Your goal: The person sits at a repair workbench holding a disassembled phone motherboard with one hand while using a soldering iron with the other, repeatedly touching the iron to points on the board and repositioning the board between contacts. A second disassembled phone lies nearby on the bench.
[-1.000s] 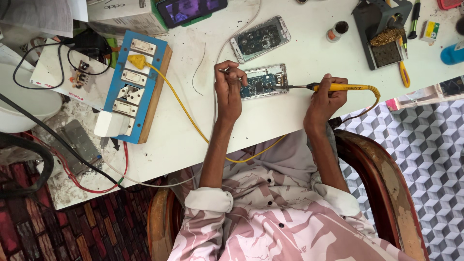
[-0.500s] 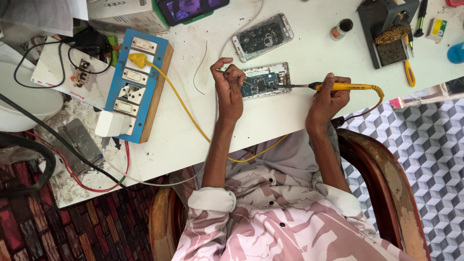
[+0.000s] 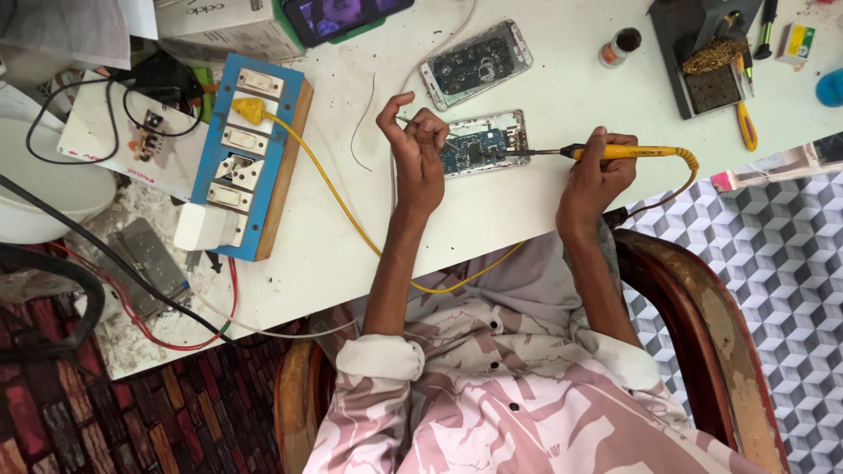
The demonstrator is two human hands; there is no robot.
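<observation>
An opened phone (image 3: 488, 143) with its blue circuit board bare lies on the white table (image 3: 527, 202). My left hand (image 3: 416, 149) hovers at the phone's left end, fingers pinched on a thin solder wire (image 3: 432, 128) that reaches toward the board. My right hand (image 3: 600, 172) grips a yellow soldering iron (image 3: 629, 152) whose metal tip touches the phone's right end. The iron's yellow cord (image 3: 334, 189) runs under my arm to a blue switch board (image 3: 250, 149).
A second opened phone (image 3: 476, 61) lies further back. A black iron stand with brass wool (image 3: 707, 61), a small bottle (image 3: 620, 46) and yellow-handled cutters (image 3: 745, 123) sit at the back right. Boxes, loose cables and a small circuit board crowd the left. A wooden chair arm (image 3: 702, 307) is at my right.
My left hand has lifted a little off the phone and its fingers have curled into a pinch. The soldering iron stays at the phone's right end.
</observation>
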